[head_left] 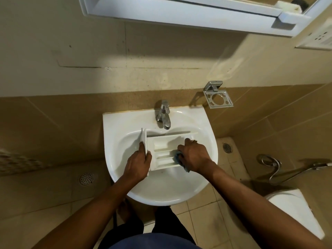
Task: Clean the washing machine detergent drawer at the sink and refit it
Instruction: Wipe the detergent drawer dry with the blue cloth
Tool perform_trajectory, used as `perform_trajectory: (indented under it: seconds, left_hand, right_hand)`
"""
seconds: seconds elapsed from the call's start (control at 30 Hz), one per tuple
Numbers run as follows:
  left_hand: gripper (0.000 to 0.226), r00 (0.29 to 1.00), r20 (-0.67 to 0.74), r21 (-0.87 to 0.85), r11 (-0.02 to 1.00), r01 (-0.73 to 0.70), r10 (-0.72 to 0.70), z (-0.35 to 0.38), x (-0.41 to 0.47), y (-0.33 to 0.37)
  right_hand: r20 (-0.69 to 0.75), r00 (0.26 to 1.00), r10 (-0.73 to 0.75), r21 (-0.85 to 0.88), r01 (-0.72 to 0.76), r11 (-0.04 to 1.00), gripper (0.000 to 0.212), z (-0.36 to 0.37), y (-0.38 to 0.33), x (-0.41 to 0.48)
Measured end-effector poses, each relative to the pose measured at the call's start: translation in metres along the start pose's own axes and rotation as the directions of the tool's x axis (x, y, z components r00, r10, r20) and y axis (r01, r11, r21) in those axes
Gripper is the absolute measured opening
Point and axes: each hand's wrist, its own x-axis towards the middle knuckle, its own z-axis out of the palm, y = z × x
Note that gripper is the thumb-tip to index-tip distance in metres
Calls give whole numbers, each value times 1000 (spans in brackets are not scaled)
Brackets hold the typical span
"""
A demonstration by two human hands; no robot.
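The white detergent drawer [164,147] lies across the bowl of the white sink [203,126], its front panel to the left and its ribbed compartments facing up. My left hand [138,162] grips that front panel at the drawer's left end. My right hand [195,155] holds a blue sponge [179,156] against the drawer's right part, near the compartment dividers. Most of the sponge is hidden under the fingers. No water runs from the chrome tap [164,114] behind the drawer.
A chrome soap holder [218,97] is fixed on the wall right of the tap. A mirror cabinet [188,13] hangs above. Floor drains [86,178] lie left and right of the sink. A toilet [294,207] and a hand-spray hose [274,169] stand at the right.
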Motion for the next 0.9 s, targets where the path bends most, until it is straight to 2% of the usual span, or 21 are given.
perform_trajectory:
  seconds: [0.1,0.27,0.4,0.5,0.63,0.73,0.9]
  left_hand:
    - [61,1000,-4,-1,1000,20,-20,-1,-1,2]
    - [61,999,-28,-11,1000,26,-26,-4,-6,1]
    - [62,1000,-12,19,1000,13,-13,-2,-7,6]
    - [63,1000,12,72,997,-1,0,0,-3,9]
    - [63,999,47,140,990,-27,20,4,0,15]
    - [62,999,34,148,989,-16,11,4,0,17]
    - [63,998,55,152,988,-10,2,6,2,15]
  right_hand:
    - [-5,1000,-18,-2,18,1000,32,1,-20,12]
    - [-244,964,-104,135,140,981,27,-11,-41,21]
    - [-174,944,-279,-50,274,960,20,17,-60,18]
    - [-136,960,-245,-123,229,965,27,26,-55,16]
    - [-8,956,-292,-247,281,927,32,23,-46,16]
    - [64,977,-202,-280,212,936,32,27,-25,9]
    - [64,993,-97,-234,109,966,25,32,-5,0]
